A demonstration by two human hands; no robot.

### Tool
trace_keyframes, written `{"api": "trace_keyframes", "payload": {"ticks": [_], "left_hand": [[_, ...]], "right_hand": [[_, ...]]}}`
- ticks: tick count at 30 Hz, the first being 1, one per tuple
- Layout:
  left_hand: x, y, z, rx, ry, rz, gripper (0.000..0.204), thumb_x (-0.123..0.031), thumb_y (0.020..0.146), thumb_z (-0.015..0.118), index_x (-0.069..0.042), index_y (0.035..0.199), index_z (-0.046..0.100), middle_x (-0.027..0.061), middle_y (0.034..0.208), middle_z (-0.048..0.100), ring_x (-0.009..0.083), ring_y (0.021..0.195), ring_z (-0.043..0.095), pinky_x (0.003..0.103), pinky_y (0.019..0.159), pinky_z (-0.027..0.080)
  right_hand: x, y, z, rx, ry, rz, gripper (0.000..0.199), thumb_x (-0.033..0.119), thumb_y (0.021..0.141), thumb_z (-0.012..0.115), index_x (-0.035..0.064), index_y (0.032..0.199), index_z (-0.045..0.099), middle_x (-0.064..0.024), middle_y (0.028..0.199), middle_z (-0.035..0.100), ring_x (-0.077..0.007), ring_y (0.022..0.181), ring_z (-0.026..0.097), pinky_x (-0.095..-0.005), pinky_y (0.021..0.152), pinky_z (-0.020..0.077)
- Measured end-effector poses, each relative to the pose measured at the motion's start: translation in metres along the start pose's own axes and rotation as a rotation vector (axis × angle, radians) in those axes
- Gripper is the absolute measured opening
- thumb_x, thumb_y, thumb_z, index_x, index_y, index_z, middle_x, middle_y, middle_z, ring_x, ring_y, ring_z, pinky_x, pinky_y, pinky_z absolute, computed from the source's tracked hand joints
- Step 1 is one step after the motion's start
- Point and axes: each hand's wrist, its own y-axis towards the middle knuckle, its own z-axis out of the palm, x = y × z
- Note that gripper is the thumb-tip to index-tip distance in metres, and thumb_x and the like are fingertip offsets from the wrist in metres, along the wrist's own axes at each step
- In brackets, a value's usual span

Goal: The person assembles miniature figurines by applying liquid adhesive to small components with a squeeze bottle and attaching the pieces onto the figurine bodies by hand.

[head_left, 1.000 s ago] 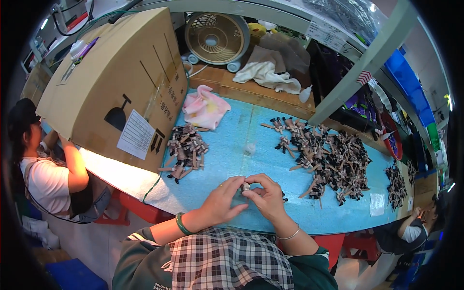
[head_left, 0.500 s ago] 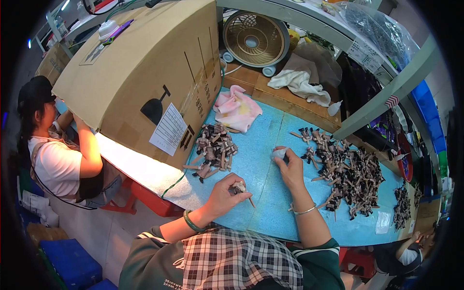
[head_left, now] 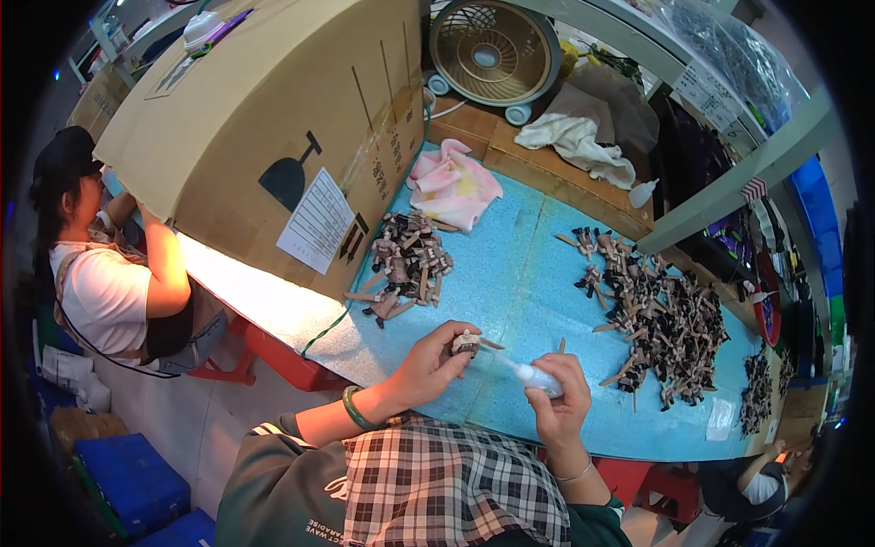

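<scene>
My left hand (head_left: 427, 366) is closed around a small grey-and-beige figurine (head_left: 466, 344), a flat wooden stick jutting from it to the right. In my right hand (head_left: 567, 410) is a small white squeeze bottle (head_left: 540, 380), gripped between thumb and fingers. Its thin nozzle points left at the figurine; whether the tip touches it I cannot tell. Beyond my left hand lies a small pile of similar figurines (head_left: 406, 260). A much larger pile of figurines (head_left: 670, 328) spreads to the right of my right hand.
The blue tabletop (head_left: 510, 251) carries a pink cloth (head_left: 453, 187) at the back. A big cardboard box (head_left: 237, 146) stands along the left, with a co-worker (head_left: 105, 273) beyond it. A fan (head_left: 492, 50) sits behind, and a grey post (head_left: 747, 173) rises at the right.
My right hand has come nearer and turned, so the bottle's nozzle now points at the figurine. My left hand has turned the figurine more upright. The view has shifted slightly.
</scene>
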Motion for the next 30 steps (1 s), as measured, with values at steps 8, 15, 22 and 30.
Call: {"api": "trace_keyframes", "payload": {"ticks": [8, 15, 22, 30], "left_hand": [[0.001, -0.006, 0.007, -0.062, -0.094, -0.019, 0.027, 0.002, 0.088, 0.058, -0.002, 0.114, 0.050, 0.0010, 0.094, 0.057, 0.0061, 0.082, 0.055, 0.021, 0.071, 0.048], [0.006, -0.012, 0.006, -0.091, 0.077, 0.099, 0.026, 0.003, 0.086, 0.062, -0.001, 0.109, 0.051, 0.0029, 0.098, 0.058, 0.0067, 0.087, 0.056, 0.022, 0.076, 0.047], [0.002, -0.013, 0.009, -0.095, 0.160, 0.128, 0.027, 0.006, 0.084, 0.062, -0.002, 0.108, 0.053, 0.0040, 0.101, 0.056, 0.0083, 0.090, 0.057, 0.023, 0.080, 0.047], [0.002, -0.014, 0.008, -0.091, 0.207, 0.162, 0.025, 0.006, 0.083, 0.062, -0.001, 0.106, 0.054, 0.0045, 0.100, 0.057, 0.0086, 0.089, 0.057, 0.023, 0.078, 0.047]], "right_hand": [[0.018, -0.021, -0.006, -0.143, -0.262, -0.341, 0.037, 0.012, 0.073, 0.078, 0.0018, 0.102, 0.058, -0.0119, 0.087, 0.058, -0.0225, 0.071, 0.057, -0.0309, 0.060, 0.0473], [0.025, -0.025, -0.010, -0.076, -0.370, -0.461, 0.032, 0.007, 0.074, 0.075, 0.0019, 0.101, 0.059, -0.0112, 0.086, 0.058, -0.0224, 0.067, 0.057, -0.0301, 0.054, 0.0468], [0.027, -0.024, -0.008, -0.061, -0.370, -0.459, 0.030, 0.007, 0.073, 0.076, 0.0018, 0.099, 0.060, -0.0106, 0.084, 0.058, -0.0220, 0.066, 0.057, -0.0299, 0.053, 0.0464], [0.031, -0.022, -0.007, -0.039, -0.385, -0.434, 0.031, 0.006, 0.072, 0.077, 0.0018, 0.098, 0.061, -0.0104, 0.083, 0.059, -0.0222, 0.065, 0.057, -0.0298, 0.054, 0.0464]]}}
